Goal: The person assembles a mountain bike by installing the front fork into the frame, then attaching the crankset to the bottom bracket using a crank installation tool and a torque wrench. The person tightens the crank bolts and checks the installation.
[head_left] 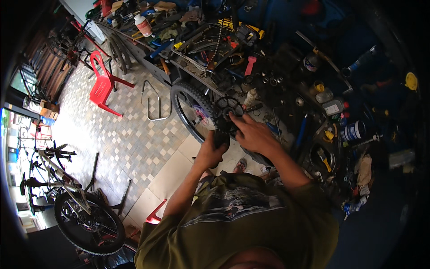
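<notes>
In front of my body, my left hand (210, 150) is closed around a dark part (221, 138), whose kind I cannot make out. My right hand (256, 134) reaches in from the right, its fingertips on the lower edge of a black chainring (227, 106). The fingers seem to grip the chainring there, though their undersides are hidden. Just beyond and left of both hands stands a bicycle wheel with a knobby tyre (183, 96) and a purplish hub area (200, 114).
A crowded workbench (197, 67) carries tools, a white bottle (143, 25) and a pink-handled tool (251, 65). More bottles and a blue-white can (353, 131) stand at right. On the tiled floor are a red chair (103, 85), a bent metal stand (159, 107) and a bicycle (76, 201).
</notes>
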Demonstrator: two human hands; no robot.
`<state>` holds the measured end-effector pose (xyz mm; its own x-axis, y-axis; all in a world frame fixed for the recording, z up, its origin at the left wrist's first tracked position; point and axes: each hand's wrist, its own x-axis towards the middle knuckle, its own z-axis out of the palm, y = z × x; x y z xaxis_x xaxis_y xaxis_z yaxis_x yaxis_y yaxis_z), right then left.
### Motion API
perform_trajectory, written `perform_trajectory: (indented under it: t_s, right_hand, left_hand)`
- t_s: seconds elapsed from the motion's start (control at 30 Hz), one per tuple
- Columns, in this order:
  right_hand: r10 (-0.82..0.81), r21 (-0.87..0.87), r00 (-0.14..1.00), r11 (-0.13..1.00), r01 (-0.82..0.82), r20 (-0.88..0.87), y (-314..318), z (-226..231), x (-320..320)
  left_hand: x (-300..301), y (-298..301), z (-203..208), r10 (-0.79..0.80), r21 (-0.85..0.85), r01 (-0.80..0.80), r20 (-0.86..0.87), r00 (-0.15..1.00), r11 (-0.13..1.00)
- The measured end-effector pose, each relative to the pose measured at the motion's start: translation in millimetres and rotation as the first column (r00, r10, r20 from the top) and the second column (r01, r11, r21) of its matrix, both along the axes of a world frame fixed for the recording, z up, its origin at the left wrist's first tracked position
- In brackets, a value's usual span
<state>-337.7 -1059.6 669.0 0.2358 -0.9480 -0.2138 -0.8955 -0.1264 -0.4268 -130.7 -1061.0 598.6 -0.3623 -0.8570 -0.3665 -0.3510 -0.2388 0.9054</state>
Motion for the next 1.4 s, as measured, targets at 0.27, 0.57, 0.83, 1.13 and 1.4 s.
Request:
perform_trajectory:
  t_s: [0.27, 0.57, 0.83, 1.13, 1.4]
  right_hand:
    - [0.002, -0.051, 0.983, 0.999, 0.007, 0.186, -69, -16, 59]
    - [-0.603, 0.169, 0.222, 0.522, 0.836, 0.766, -262, -149, -33]
    - [-0.802, -0.409, 0.503, 0.362, 0.838, 0.321, -305, -166, -64]
    - [-0.850, -0.015, 0.524, 0.524, 0.852, 0.054, -321, -156, -58]
    - [-0.813, -0.118, 0.540, 0.527, 0.842, 0.217, -341, -182, -93]
  left_hand:
    - [101, -18, -19, 0.156, 0.039, -0.156, -0.005, 0.988, 0.987]
    - [169, -40, -8, 0.338, 0.216, -0.278, -0.329, 0.882, 0.936]
    - [175, -49, -10, 0.458, 0.255, -0.388, -0.342, 0.821, 0.886]
    - [166, -73, 0, 0.492, 0.178, -0.459, -0.358, 0.794, 0.871]
    - [171, -91, 5, 0.135, 0.107, 0.160, -0.975, -0.175, 0.981]
